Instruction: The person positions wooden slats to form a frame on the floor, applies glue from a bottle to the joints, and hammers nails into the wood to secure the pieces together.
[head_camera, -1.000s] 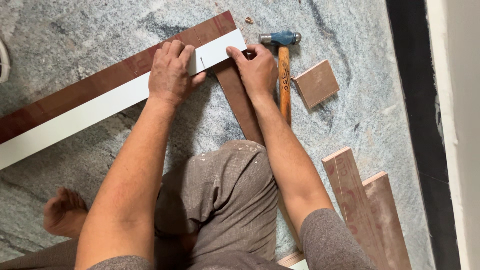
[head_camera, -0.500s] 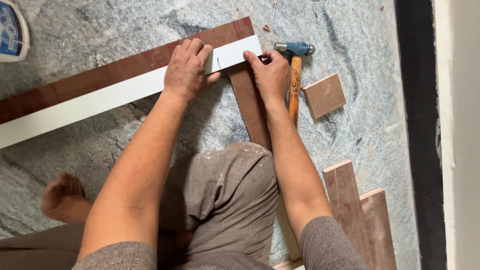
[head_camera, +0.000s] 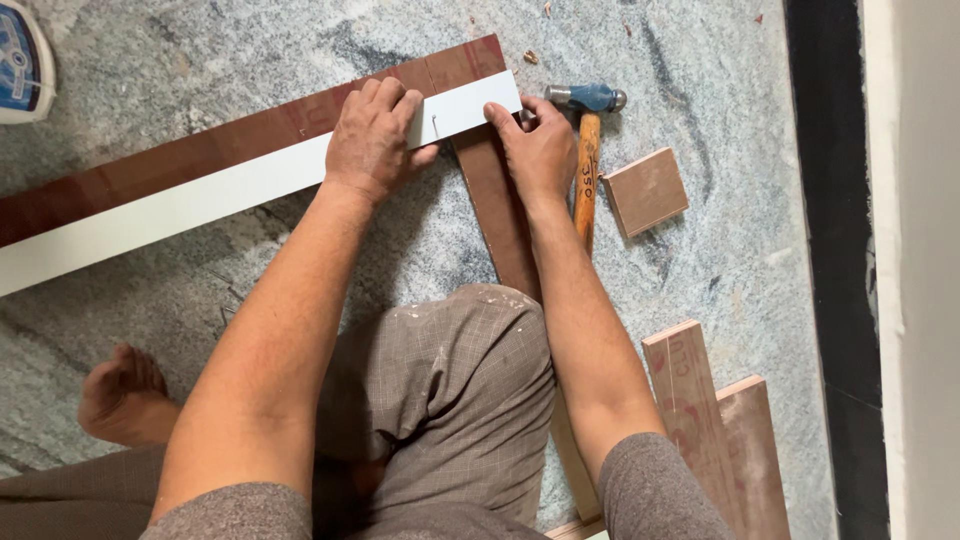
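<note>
Here, hands (head_camera: 375, 135) press boards (head_camera: 200, 190) on grey stone floor (head_camera: 740, 280).

A long white strip (head_camera: 200, 200) lies slantwise on the stone floor, flat against a long brown board (head_camera: 180, 160); a narrower brown strip (head_camera: 500, 215) runs beneath its right end, crossing toward the knee.

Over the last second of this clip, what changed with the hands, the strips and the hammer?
Little changed. The view drifted, bringing a white and blue object into the top left corner. The left hand still presses the white strip; the right hand stays at its end, over the brown strip. The hammer and the square wood block lie untouched.
</note>
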